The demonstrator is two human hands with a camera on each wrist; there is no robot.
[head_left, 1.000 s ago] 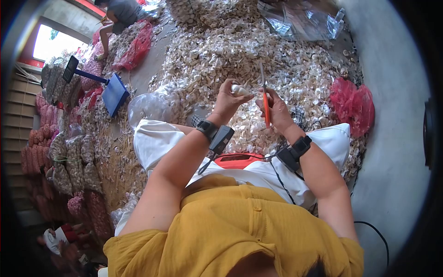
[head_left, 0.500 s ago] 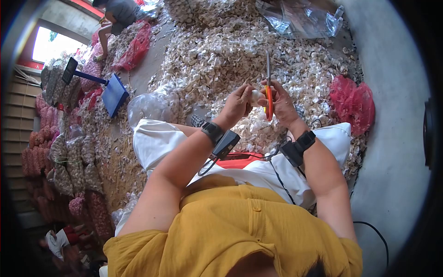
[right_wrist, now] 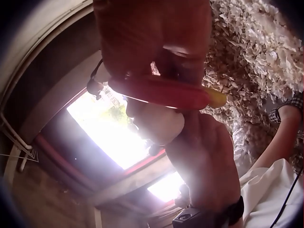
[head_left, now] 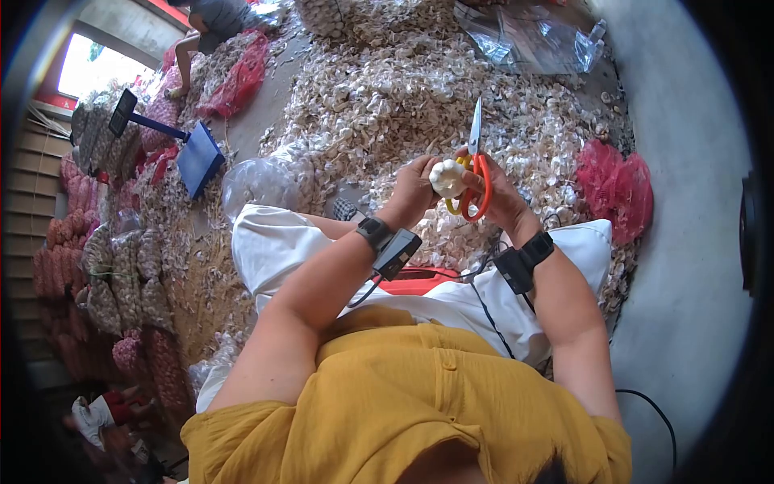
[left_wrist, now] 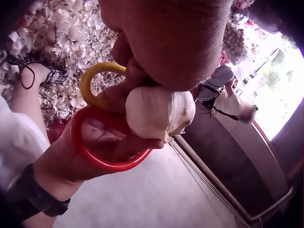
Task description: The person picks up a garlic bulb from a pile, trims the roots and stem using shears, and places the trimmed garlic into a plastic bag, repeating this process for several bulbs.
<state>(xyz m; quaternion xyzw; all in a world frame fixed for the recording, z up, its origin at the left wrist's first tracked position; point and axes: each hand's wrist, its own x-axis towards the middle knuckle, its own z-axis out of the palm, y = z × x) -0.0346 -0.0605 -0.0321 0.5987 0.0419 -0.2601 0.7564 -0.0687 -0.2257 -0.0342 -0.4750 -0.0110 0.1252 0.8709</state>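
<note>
In front of the lap, my left hand (head_left: 413, 192) holds a whole white garlic bulb (head_left: 447, 178), its fingers mostly behind the bulb. My right hand (head_left: 506, 198) grips scissors with orange-red and yellow handles (head_left: 487, 189), the blades (head_left: 476, 127) pointing up and away from the body. The left wrist view has the bulb (left_wrist: 159, 113) between the left hand above and a right-hand digit along its underside, beside the red handle loop (left_wrist: 78, 142). Seen from the right wrist, the red handle (right_wrist: 161, 92) crosses in front of the bulb (right_wrist: 164, 124), hiding part of it.
Garlic skins (head_left: 379, 97) cover the floor ahead. A red mesh bag (head_left: 614, 189) lies near the right wall, a clear plastic bag (head_left: 262, 184) by the left knee. Further left stand a blue scale (head_left: 200, 160) and stacked garlic sacks (head_left: 121, 270). Another person (head_left: 214, 20) sits at the back.
The left hand has brought the bulb rightward, up against the right hand. The scissors have turned from edge-on, so both handle loops now show.
</note>
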